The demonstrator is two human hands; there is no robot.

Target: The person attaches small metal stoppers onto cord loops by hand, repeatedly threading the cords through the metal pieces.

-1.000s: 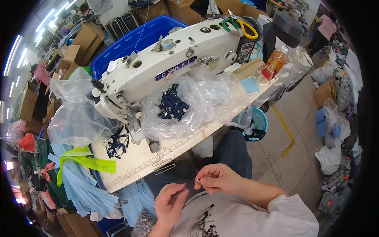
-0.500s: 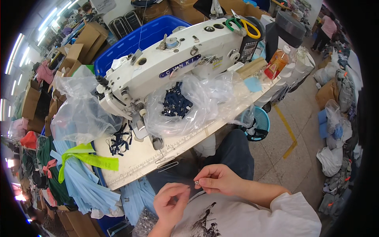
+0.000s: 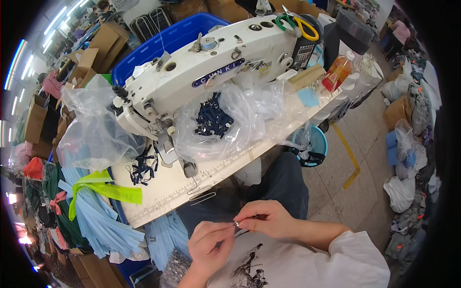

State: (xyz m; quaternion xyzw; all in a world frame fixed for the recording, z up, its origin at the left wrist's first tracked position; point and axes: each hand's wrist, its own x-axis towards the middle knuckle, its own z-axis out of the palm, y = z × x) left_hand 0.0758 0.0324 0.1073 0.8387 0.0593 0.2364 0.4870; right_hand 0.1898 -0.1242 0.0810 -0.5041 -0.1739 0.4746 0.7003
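Above my lap, my right hand [image 3: 266, 218] pinches a small shiny metal piece [image 3: 236, 224] between thumb and forefinger; it is too small to tell its kind. My left hand [image 3: 211, 245] meets it, thumb and forefinger pressed together right at the piece, and whatever they grip is hidden. Beyond my hands stands a white sewing machine [image 3: 201, 77] on a pale table [image 3: 168, 197]. Dark blue cord loops [image 3: 143, 165] lie left of its needle area. A clear plastic bag [image 3: 245, 125] beside the needle area holds more dark blue pieces with metal bits [image 3: 213, 117].
Light blue fabric strips [image 3: 96, 216], tied with a neon yellow-green band [image 3: 110, 191], hang at the table's left end. Scissors [image 3: 305, 29] with green and yellow handles rest on the machine. A turquoise basket [image 3: 317, 146] stands on the floor at the right. Behind is a blue bin [image 3: 139, 55].
My left hand has moved up and right, and its fingertips now meet the metal piece in my right hand. Before, the two hands were apart. The view has shifted slightly.
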